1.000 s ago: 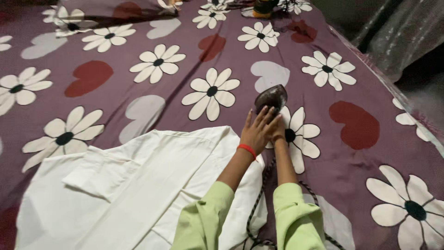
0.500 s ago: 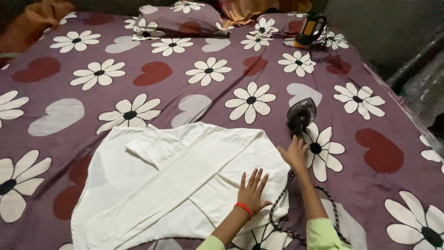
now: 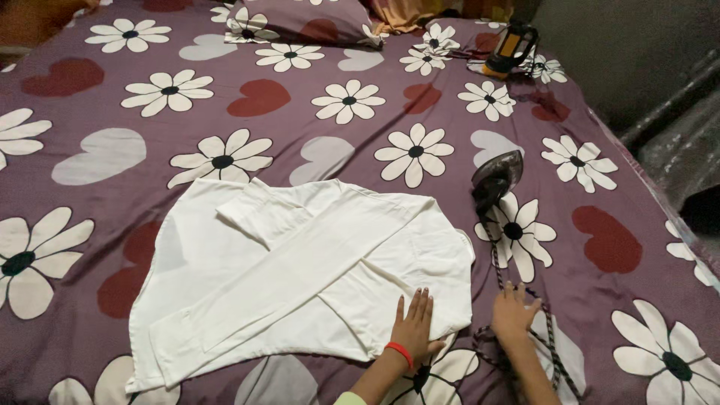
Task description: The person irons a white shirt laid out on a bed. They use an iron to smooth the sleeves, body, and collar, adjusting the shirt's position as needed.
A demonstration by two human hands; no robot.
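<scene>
Neither hand grips anything. Left hand (image 3: 415, 327), a red band at its wrist, lies flat and open, fingers together, on the near right corner of the white shirt (image 3: 300, 270). Right hand (image 3: 514, 313), open with fingers spread, rests palm down on the bedsheet (image 3: 615, 157) just beside that corner, on or right at the braided black-and-white cord (image 3: 496, 259); whether it presses the cord cannot be told.

White shirt: folded, spread flat at the near middle of the bed, one sleeve laid diagonally across it.

Cord: runs from beside the right hand away toward the iron (image 3: 495, 178), which stands on its heel on the sheet, just beyond the shirt's far right corner and apart from both hands.

Bedsheet: purple, printed with white daisies and red and pale hearts.

Far edge: a pillow (image 3: 292, 19) in matching print; at the far right corner, a yellow-and-black object (image 3: 510, 49), its kind not discernible.
</scene>
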